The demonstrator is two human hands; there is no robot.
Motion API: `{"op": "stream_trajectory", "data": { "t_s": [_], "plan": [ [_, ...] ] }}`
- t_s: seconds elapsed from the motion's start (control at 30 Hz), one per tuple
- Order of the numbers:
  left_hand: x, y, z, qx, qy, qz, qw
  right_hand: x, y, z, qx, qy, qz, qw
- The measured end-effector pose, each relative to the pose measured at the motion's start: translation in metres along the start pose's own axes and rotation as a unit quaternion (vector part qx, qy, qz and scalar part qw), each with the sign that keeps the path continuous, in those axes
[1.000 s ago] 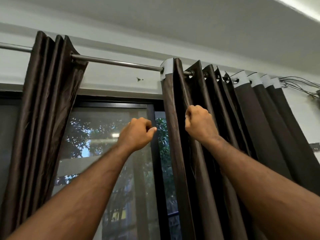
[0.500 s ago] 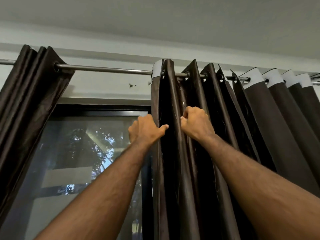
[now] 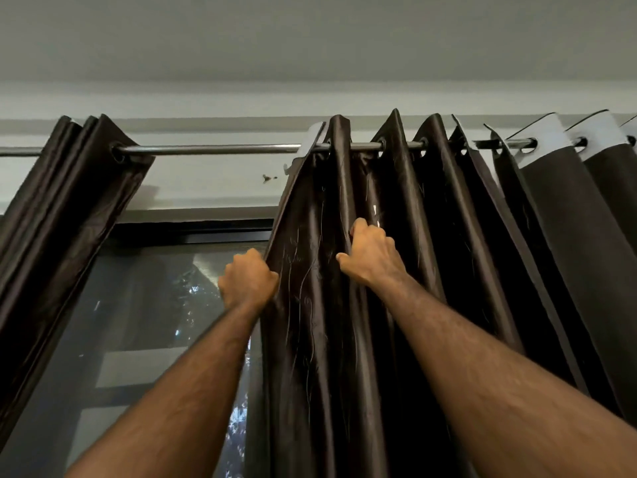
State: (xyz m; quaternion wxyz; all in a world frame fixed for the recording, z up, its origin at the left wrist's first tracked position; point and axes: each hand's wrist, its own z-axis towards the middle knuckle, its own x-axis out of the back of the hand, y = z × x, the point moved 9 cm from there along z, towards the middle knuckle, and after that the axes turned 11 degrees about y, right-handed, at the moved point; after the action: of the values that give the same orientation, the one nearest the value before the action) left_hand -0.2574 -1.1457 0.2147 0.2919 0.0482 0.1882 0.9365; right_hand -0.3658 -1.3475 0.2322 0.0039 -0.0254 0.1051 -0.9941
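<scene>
Two hands: the left hand (image 3: 248,281) and the right hand (image 3: 372,257). Two bunches of dark brown eyelet curtain: the left curtain (image 3: 62,219) and the right curtain (image 3: 310,357). One metal curtain rod (image 3: 220,150). One window (image 3: 138,322)

Dim, flat indoor light. Faint daylight enters through the dark glass window (image 3: 138,322) left of the left grip (image 3: 248,281). Soft sheen streaks the glossy dark-brown satin curtain (image 3: 344,339). Wide-angle distortion tilts the edges.

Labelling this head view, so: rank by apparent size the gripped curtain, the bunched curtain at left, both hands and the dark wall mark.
Largest first:
1. gripped curtain
2. bunched curtain
3. left hand and right hand, about alike, so unranked
4. dark wall mark
</scene>
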Motion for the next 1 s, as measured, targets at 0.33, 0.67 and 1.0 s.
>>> {"op": "stream_trajectory", "data": {
  "t_s": [0.33, 0.67, 1.0],
  "plan": [
    [-0.009, -0.123, 0.064, 0.076, 0.038, -0.039, 0.996, -0.046, -0.008, 0.0, -0.102, 0.011, 0.127, 0.987],
    [-0.036, -0.127, 0.073, -0.035, -0.061, -0.238, 0.969, -0.064, -0.051, -0.005, -0.139, 0.14, 0.117, 0.973],
    [-0.026, -0.11, 0.08, -0.018, -0.037, -0.377, 0.925, -0.133, -0.205, -0.004, 0.003, -0.039, 0.262, 0.964]
  ]
}}
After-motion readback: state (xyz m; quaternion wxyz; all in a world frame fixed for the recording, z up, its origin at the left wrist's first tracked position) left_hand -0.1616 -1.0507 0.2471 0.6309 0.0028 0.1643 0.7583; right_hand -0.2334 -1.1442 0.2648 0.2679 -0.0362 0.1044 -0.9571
